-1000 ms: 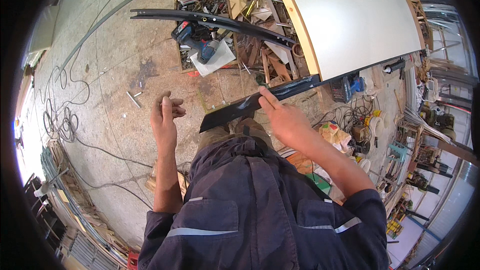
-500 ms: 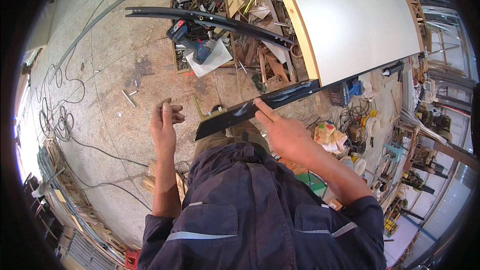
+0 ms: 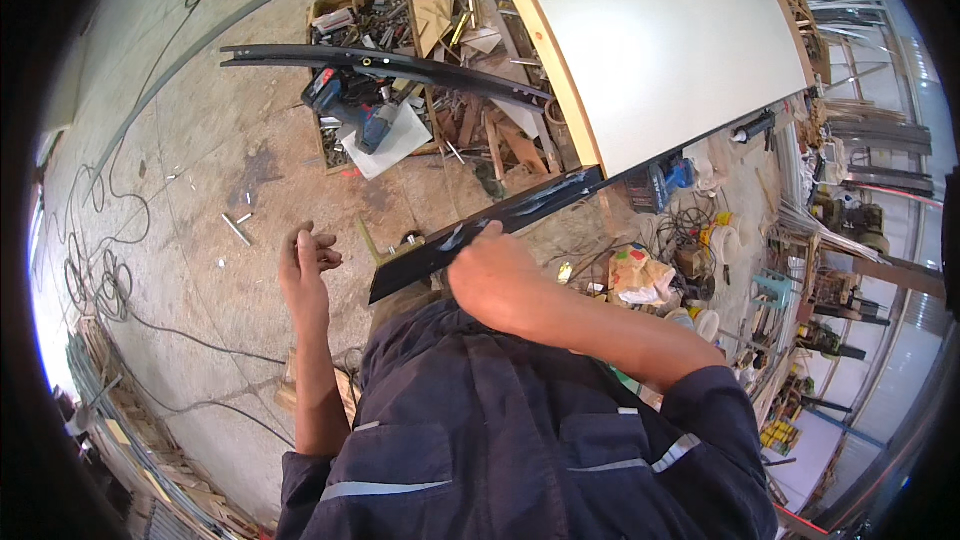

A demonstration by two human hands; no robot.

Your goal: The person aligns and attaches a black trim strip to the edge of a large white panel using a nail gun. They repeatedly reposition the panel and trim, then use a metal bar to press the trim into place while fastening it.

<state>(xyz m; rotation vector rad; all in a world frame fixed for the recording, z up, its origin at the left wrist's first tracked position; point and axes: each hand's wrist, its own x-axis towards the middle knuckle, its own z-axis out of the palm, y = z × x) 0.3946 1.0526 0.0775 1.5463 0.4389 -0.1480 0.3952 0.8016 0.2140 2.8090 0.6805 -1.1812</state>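
Observation:
A black metal profile (image 3: 420, 262) runs from the corner of a large white panel (image 3: 660, 50) toward my body, with whitish smears along its face. My right hand (image 3: 492, 275) reaches across in front of me and touches the profile beside a smear; the back of the hand hides most of its fingers. My left hand (image 3: 308, 265) hovers left of the profile's angled end. Its fingers are apart and loosely bent, with nothing between them. A thin yellowish bracket (image 3: 368, 242) sticks up by that end.
A pale wooden strip (image 3: 545, 50) edges the panel. Beyond the profile, a long dark rail (image 3: 400, 67) lies over a box of metal scraps, near a blue cordless drill (image 3: 372, 128). Cables (image 3: 105, 285) lie on the floor at left. A printed bag (image 3: 640, 275) sits at right.
My right hand has slid left along the profile, toward its angled end, and its outstretched fingers are now mostly hidden. My left hand keeps nearly the same pose. The whole view has shifted slightly.

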